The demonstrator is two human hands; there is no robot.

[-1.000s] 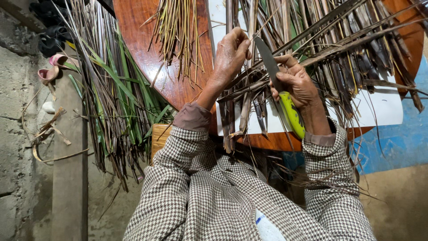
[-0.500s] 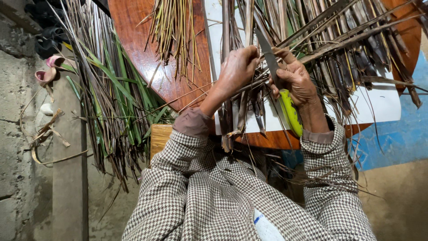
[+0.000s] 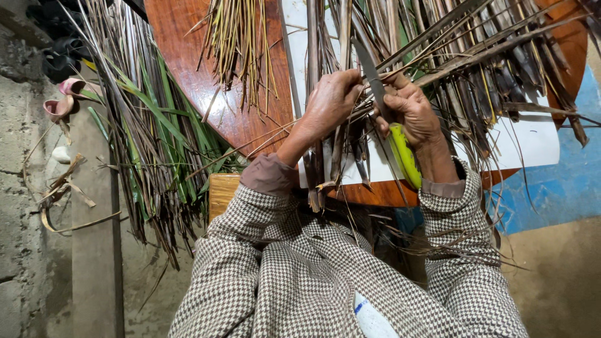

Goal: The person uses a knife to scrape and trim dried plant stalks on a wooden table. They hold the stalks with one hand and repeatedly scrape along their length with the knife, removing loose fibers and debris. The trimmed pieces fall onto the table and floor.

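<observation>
So both hands are up in the middle of the frame, working over a round reddish wooden worktop (image 3: 200, 87). The left hand (image 3: 332, 100) is clenched around a bunch of dry brown leaf strips (image 3: 325, 163) that hang down toward the person's lap. The right hand (image 3: 410, 109) is gripping a knife (image 3: 391, 119) with a yellow-green handle, its dark blade pointing toward the top of the frame, right beside the left hand's fingers. More dried strips (image 3: 488, 69) are spread across the upper right over a white sheet (image 3: 532, 138). A smaller yellowish bundle (image 3: 241, 44) lies top center, and a pile of green and brown leaves (image 3: 150, 138) leans at the left, by a concrete wall (image 3: 25, 219). Checked houndstooth sleeves (image 3: 250, 263) fill the bottom.
</observation>
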